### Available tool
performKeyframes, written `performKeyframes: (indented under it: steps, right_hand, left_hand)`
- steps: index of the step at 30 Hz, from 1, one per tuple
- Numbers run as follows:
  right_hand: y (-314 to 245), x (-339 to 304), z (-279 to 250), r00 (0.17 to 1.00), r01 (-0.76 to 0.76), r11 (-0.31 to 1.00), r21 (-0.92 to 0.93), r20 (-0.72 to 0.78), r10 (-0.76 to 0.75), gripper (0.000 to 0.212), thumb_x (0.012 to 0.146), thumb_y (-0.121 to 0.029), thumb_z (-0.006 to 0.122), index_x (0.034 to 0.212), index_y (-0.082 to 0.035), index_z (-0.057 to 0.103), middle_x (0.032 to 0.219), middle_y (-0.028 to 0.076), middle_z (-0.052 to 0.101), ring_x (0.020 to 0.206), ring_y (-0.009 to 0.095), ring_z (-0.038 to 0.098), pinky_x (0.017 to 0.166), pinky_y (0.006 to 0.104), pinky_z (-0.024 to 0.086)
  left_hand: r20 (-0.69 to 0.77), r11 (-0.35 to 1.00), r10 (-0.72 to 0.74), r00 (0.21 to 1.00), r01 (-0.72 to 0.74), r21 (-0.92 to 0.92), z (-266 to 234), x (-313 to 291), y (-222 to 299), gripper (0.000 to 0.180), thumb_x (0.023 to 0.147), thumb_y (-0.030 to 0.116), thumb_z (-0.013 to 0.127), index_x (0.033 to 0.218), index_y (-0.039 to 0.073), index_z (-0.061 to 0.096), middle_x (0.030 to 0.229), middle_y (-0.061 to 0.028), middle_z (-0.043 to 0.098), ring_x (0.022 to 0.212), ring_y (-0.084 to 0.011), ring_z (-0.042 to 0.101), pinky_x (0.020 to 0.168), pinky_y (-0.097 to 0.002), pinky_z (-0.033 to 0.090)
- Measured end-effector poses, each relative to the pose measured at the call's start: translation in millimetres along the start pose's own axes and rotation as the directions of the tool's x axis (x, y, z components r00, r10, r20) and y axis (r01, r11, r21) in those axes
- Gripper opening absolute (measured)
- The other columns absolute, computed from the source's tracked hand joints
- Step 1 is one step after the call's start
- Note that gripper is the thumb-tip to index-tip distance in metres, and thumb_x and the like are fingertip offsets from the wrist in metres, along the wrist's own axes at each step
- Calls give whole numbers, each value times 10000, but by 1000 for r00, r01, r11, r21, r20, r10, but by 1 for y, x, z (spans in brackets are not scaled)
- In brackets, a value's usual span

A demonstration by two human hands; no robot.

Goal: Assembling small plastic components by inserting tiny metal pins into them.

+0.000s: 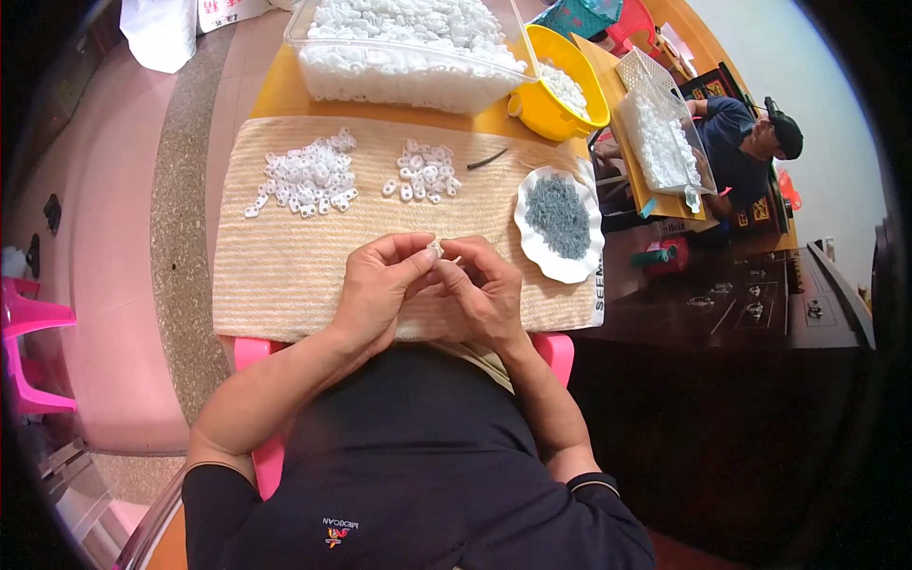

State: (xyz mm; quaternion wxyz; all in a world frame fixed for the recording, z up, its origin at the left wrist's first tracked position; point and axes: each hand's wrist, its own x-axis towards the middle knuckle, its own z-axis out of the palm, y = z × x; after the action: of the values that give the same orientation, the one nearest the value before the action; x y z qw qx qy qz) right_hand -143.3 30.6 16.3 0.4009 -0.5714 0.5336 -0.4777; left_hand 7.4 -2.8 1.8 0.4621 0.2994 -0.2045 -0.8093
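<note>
My left hand (380,285) and my right hand (480,290) meet over the near part of a beige woven mat (275,266). Between their fingertips they pinch a small white plastic piece (437,249). Beyond the hands lie two heaps of white plastic pieces, a larger one (309,176) to the left and a smaller one (426,173) in the middle. A white scalloped plate (530,237) of small grey parts (559,216) sits just right of my right hand. A short dark strip (486,159) lies on the mat near the smaller heap.
A clear tub (408,76) full of white pieces and a yellow bowl (546,109) stand at the far edge of the yellow table. Another person (750,142) sits at the right beside a clear basket (665,133) of white pieces. A pink chair (28,332) stands at left.
</note>
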Motion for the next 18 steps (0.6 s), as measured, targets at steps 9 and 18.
performKeyframes:
  steps: [9,18]
  right_hand:
    - [6,-5,-31,994,72,987,-146,-71,-83,157,886,-7,637,1035,38,617,993,75,586,732,83,588,619,204,525]
    - [7,-4,-60,976,117,971,-209,-158,-152,142,882,-5,643,1017,38,626,980,69,586,708,74,567,616,202,515]
  left_hand:
    - [-25,999,-48,999,48,5,1,1,3,160,888,3,622,1046,-14,604,937,-87,645,844,-156,654,782,-264,574]
    - [-34,998,-62,997,63,14,5,0,6,141,879,2,636,1016,-13,606,915,-80,649,824,-139,650,768,-248,572]
